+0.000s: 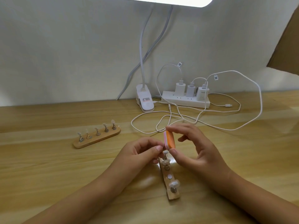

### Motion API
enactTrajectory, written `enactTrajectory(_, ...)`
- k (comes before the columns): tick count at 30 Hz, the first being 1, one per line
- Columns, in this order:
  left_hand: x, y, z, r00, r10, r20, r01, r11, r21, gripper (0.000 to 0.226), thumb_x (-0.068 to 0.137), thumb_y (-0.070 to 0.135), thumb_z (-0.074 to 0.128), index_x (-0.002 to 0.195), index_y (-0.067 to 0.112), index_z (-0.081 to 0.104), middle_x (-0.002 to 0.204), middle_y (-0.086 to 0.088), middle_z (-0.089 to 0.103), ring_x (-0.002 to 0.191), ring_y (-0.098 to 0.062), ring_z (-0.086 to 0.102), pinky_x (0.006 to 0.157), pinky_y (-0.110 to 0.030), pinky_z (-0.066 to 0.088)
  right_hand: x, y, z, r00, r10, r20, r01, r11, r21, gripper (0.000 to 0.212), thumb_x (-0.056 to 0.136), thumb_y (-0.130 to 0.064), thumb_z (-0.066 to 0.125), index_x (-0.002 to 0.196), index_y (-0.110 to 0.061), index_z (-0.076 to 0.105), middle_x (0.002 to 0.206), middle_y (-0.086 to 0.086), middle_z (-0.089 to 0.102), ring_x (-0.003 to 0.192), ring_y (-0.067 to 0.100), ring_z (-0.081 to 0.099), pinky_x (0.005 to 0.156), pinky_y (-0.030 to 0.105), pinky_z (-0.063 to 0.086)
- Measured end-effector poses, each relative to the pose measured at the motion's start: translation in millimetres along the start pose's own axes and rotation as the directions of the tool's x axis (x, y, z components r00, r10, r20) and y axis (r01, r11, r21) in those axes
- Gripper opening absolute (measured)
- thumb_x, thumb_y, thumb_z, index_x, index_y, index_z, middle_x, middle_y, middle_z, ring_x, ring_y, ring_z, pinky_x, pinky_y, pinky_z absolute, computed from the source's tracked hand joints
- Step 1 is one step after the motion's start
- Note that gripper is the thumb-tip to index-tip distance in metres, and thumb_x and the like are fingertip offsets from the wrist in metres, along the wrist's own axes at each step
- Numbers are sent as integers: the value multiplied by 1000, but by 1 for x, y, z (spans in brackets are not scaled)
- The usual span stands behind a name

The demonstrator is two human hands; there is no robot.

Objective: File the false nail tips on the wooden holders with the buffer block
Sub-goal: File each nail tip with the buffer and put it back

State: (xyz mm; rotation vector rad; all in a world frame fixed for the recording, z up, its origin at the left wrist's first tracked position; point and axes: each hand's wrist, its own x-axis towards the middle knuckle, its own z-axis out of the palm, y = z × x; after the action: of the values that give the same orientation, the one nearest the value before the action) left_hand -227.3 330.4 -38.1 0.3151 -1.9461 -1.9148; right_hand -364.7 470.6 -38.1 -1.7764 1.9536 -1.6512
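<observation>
The right hand [199, 149] is pinching an orange-and-pink foam buffer block [169, 141]; the left hand [142, 151] is pinching a white false nail tip [165, 152] beside it. A pale wooden table [48, 167] is lying beneath both.

Glossy pale wood table [48, 167], matt wooden holders [97, 139], shiny metal pegs [88, 136]; foamy orange-pink buffer block [169, 140]

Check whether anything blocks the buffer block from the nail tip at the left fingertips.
Nothing visible. The right hand holds the buffer block just above the nail tip pinched by the left hand.
</observation>
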Motion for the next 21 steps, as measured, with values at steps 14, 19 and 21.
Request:
enactTrajectory(14, -1, -2, -3, 992, 98, 79, -106, 989, 101, 16, 89, 24, 57, 94, 23, 72, 80, 14, 68, 75, 1, 59, 68, -14, 47, 0, 1, 1, 986, -162, 40, 166, 976, -140, 45, 84, -25, 70, 127, -15, 61, 123, 0, 60, 119, 17, 56, 97, 35, 47)
enactTrajectory(19, 0, -3, -3, 992, 104, 78, -112, 987, 119, 16, 89, 24, 58, 96, 18, 71, 80, 14, 68, 76, 0, 59, 68, -14, 46, -2, 2, 0, 980, -196, 22, 197, 965, -171, 46, 85, -25, 70, 129, -18, 58, 124, -1, 60, 121, 16, 55, 101, 35, 45)
enactTrajectory(21, -1, -3, -3, 991, 107, 76, -116, 985, 125, 12, 92, 22, 59, 95, 21, 71, 80, 13, 67, 77, 0, 59, 68, -15, 47, -2, 2, 3, 975, -216, 47, 221, 955, -198, 47, 85, -26, 70, 129, -18, 59, 124, -1, 59, 120, 16, 55, 101, 33, 44)
